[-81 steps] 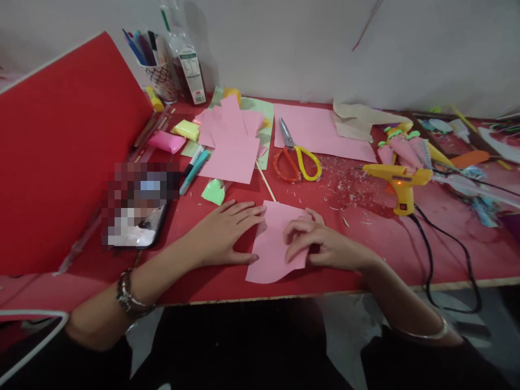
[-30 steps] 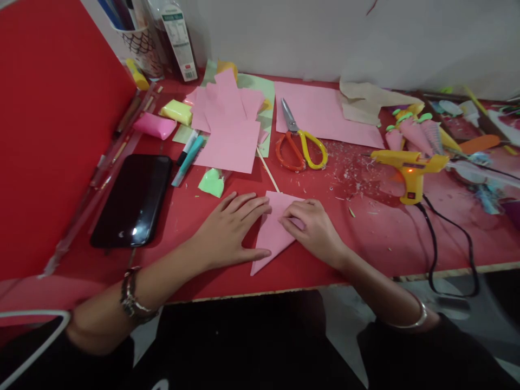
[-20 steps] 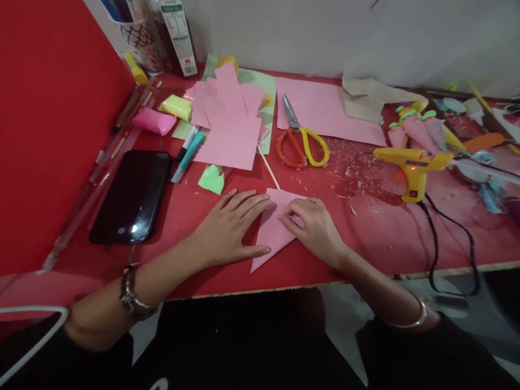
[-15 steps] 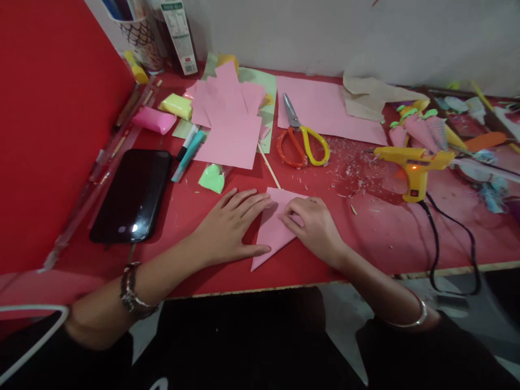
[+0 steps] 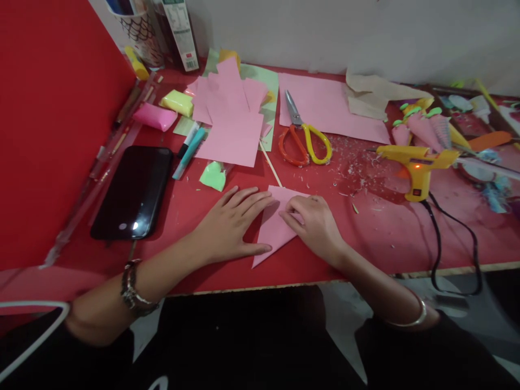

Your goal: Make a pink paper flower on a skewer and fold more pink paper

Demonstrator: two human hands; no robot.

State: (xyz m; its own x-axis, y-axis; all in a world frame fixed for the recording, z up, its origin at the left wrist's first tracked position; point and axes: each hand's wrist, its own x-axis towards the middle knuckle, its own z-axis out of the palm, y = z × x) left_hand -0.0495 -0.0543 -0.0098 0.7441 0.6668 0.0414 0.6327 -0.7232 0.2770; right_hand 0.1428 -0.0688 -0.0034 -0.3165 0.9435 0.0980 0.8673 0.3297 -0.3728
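A folded piece of pink paper (image 5: 273, 230) lies on the red tabletop near its front edge, one pointed corner toward me. My left hand (image 5: 231, 225) is open and flat, its fingertips and thumb resting on the paper's left side. My right hand (image 5: 314, 225) is closed over the right side, thumb and index finger pinching a folded-in flap of the paper. The ends of its other fingers are curled out of sight. Just beyond the paper, a thin wooden stick (image 5: 270, 164) points toward it.
Scissors (image 5: 299, 130) lie ahead beside pink sheets (image 5: 231, 135). A yellow glue gun (image 5: 420, 162) with a lit light stands at right, its black cord hanging over the table edge. A black phone (image 5: 132, 192), markers (image 5: 189, 151) and wrapped clay (image 5: 155, 116) are at left.
The view has shifted very slightly. Both hands and the pink paper keep the same positions relative to each other.
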